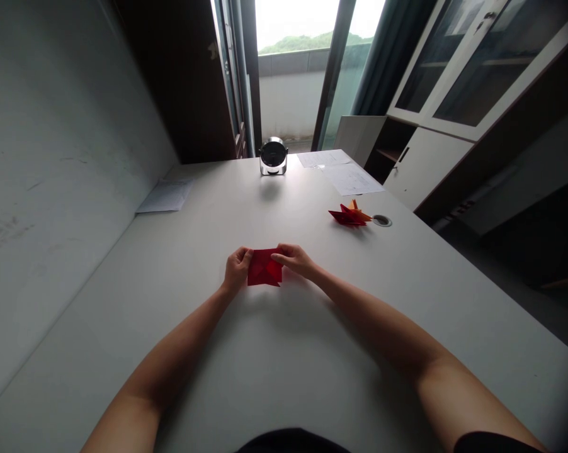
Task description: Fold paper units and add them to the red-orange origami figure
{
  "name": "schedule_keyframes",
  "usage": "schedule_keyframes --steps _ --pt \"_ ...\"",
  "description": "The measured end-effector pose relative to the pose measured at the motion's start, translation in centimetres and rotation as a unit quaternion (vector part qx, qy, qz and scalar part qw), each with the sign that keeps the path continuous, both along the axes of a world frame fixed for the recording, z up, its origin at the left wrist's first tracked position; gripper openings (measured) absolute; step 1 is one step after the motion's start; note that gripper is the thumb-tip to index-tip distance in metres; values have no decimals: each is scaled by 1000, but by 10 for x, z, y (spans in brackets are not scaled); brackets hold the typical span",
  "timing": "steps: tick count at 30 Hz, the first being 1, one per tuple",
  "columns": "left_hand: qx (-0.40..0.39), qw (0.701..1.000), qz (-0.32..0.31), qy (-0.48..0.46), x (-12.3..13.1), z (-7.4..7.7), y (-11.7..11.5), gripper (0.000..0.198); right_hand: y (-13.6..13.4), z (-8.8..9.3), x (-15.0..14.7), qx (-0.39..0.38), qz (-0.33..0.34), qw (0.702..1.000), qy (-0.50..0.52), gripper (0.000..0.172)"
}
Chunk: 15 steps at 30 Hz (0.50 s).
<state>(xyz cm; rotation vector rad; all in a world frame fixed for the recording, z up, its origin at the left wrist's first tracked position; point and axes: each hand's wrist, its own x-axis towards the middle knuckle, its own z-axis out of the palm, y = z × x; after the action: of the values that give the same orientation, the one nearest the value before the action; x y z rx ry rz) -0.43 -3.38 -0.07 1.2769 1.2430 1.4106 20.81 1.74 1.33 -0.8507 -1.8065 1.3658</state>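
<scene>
A folded piece of red paper [264,269], roughly square, is held between my two hands above the white table [284,352]. My left hand [238,265] pinches its upper left edge, and my right hand [294,259] grips its upper right corner with the thumb on top. Fold lines show on the paper's face, and a small pointed flap sticks out at the lower right. Farther off to the right, several folded red and orange paper pieces [350,215] lie together on the table.
A round black device on a metal stand [273,157] is at the table's far edge. White sheets [352,178] lie at the far right, more papers [165,195] at the left by the wall. A round cable hole [382,221] is beside the folded pieces.
</scene>
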Motion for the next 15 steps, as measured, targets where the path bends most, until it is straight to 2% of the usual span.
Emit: schedule_keyframes --steps 5,10,15 --pt "7 1000 11 20 0 0 0 38 -5 1 -4 -35 32 999 -3 39" --pt "24 1000 16 -10 0 0 1 36 -7 3 -5 -80 68 994 41 42" --pt "35 999 3 -13 0 2 1 33 -8 2 -4 -76 91 993 8 40"
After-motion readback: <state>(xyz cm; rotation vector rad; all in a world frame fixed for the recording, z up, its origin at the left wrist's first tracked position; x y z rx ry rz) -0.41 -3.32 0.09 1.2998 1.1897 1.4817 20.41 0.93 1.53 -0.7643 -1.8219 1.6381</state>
